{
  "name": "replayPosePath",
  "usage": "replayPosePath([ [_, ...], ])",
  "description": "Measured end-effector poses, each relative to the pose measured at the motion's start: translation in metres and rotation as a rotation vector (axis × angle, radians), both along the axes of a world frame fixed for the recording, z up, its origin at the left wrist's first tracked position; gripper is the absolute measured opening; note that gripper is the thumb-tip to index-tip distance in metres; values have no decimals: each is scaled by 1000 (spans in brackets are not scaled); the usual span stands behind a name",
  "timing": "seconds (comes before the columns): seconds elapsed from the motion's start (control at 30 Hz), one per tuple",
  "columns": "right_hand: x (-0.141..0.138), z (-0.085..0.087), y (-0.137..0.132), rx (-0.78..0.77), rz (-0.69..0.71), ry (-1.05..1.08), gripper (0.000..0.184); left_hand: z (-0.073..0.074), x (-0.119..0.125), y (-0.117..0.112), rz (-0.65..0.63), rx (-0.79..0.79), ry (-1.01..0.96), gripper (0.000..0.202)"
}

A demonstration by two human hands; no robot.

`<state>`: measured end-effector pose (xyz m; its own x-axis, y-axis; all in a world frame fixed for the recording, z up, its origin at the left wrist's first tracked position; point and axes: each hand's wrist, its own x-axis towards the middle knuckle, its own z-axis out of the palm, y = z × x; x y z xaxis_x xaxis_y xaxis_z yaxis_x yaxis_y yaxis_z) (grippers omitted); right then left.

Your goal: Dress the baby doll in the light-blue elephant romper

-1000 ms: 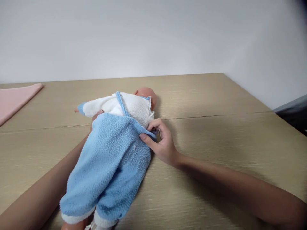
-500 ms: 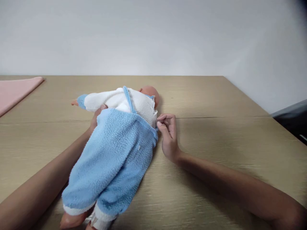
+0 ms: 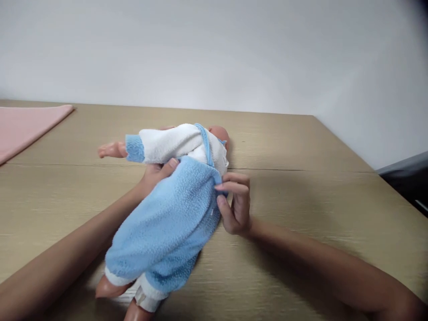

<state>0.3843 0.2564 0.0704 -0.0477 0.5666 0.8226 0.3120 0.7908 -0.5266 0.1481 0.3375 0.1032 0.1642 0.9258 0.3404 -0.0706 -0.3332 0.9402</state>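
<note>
A baby doll (image 3: 174, 200) lies on the wooden table (image 3: 301, 147), head away from me, feet near me. It wears a fleece outfit: white top with blue cuffs, light blue trousers (image 3: 170, 227). My left hand (image 3: 157, 171) grips the doll's left side at the waist, thumb on the blue fleece, mostly hidden behind the body. My right hand (image 3: 234, 200) pinches the blue fleece edge at the doll's right side, fingers curled closed. The doll's bare arm (image 3: 112, 150) sticks out to the left.
A pink cloth (image 3: 23, 129) lies flat at the table's far left. A pale wall runs behind the table. A dark grey object (image 3: 408, 176) sits beyond the table's right edge.
The doll has been lifted and tilted to the right, its arm raised. My right hand moved from beside the white top back onto the blue fleece edge and pinched it.
</note>
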Motion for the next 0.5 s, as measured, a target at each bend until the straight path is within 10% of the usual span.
replayPosePath([
  [0.2, -2, -5, 22, -289, -40, 315, 9, 20, 5, -9, 18, 93, 151, 87],
  [0.5, 0, -9, 28, -440, -63, 375, 14, 32, -9, 8, 71, 113, 349, 61],
])
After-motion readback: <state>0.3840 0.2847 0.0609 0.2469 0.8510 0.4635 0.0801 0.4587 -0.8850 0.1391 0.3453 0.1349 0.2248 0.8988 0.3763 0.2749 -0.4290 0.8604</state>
